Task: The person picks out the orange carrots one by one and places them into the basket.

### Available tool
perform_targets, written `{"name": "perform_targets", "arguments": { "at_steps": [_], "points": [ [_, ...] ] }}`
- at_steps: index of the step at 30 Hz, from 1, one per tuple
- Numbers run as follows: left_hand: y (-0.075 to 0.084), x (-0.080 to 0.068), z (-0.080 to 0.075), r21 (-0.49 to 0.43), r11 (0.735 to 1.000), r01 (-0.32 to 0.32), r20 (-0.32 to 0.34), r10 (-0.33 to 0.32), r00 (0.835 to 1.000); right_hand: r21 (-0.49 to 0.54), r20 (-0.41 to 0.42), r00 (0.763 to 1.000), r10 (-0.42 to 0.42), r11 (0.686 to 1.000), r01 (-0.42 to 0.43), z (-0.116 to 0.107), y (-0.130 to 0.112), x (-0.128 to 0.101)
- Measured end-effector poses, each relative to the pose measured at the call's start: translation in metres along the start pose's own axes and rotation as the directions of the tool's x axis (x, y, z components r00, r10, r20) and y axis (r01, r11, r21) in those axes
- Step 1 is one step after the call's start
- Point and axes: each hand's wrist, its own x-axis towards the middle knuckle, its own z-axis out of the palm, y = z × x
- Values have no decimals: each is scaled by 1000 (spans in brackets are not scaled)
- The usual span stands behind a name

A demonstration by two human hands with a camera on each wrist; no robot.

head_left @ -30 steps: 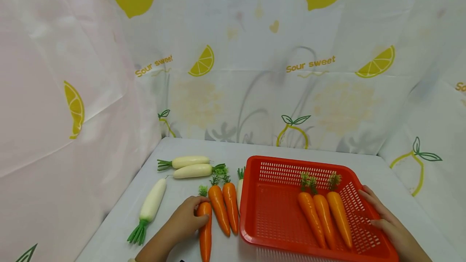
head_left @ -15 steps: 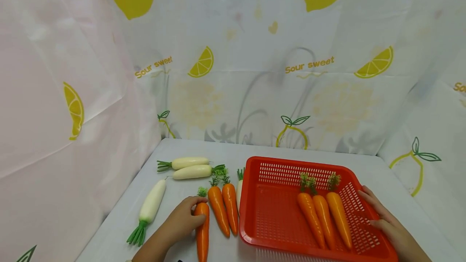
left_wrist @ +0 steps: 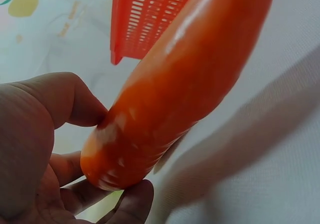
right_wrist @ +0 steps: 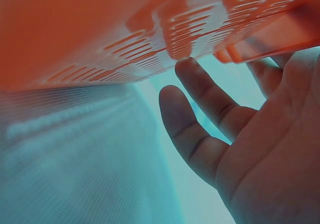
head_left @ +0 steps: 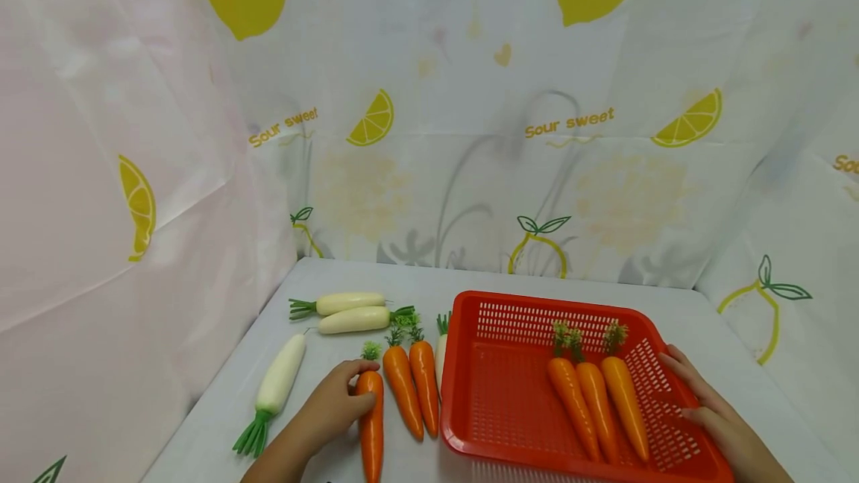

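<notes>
In the head view my left hand (head_left: pixel 338 402) pinches an orange carrot (head_left: pixel 372 423) near its leafy top, between thumb and fingers. The left wrist view shows this carrot (left_wrist: pixel 175 88) angled over the white surface, casting a shadow. My right hand (head_left: pixel 721 420) holds the right rim of a red plastic basket (head_left: pixel 451 371), thumb over the edge. In the right wrist view two of its fingers extend under the rim, near the slotted wall (right_wrist: pixel 145 53). Inside the basket, 3 carrots (head_left: pixel 599 401) lie side by side at the right.
Two more carrots (head_left: pixel 403 392) lie between my left hand and the basket. A white radish (head_left: pixel 280 375) lies at the left, two radishes (head_left: pixel 353 319) farther back, and another radish (head_left: pixel 440 356) partly behind the basket. Lemon-print cloth (head_left: pixel 416 192) encloses the table.
My left hand and its carrot have shifted slightly left, away from the two neighbouring carrots. The right hand and the basket have stayed in place.
</notes>
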Motion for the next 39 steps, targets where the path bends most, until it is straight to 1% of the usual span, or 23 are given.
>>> {"name": "perform_targets", "arguments": {
  "at_steps": [3, 6, 8, 13, 17, 22, 25, 27, 32, 35, 39],
  "points": [
    [0, -2, 0, -5, 1000, -3, -10, 3, 1000, -5, 6, 1000, -7, 1000, 7, 0, 0, 0],
    [1, -4, -1, -14, 1000, 6, -16, -6, 1000, 14, 23, 1000, -14, 1000, 14, 0, -1, 0],
    [2, -5, -1, -25, 1000, 12, -15, -13, 1000, 3, 19, 1000, -23, 1000, 23, 0, -2, 1],
    [7, -5, -5, -53, 998, 35, -20, -36, 999, -33, 3, 999, -34, 999, 34, 2, -3, 3],
    [14, -6, -10, -59, 998, 34, -38, -36, 999, -22, 14, 999, -40, 999, 40, 3, -2, 4],
    [25, -8, -19, -75, 997, -8, -54, 4, 999, 3, 36, 998, -49, 999, 48, 3, -1, 6],
    [33, -6, -24, -77, 996, -52, -63, 48, 997, -23, 29, 998, -60, 998, 60, 2, -1, 5],
    [39, -4, -28, -83, 994, -77, -64, 71, 995, -58, 11, 998, -61, 996, 62, 1, -1, 4],
    [53, 1, -34, -94, 990, -106, -72, 99, 992, -95, -39, 999, -21, 995, 17, -1, -2, 0],
    [60, 3, -36, -104, 986, -127, -67, 120, 990, -87, -44, 999, -2, 996, -2, -1, -3, 0],
    [70, 4, -39, -113, 979, -168, -54, 163, 985, -86, -31, 999, -9, 996, 6, 1, -3, -1]
  ]
}}
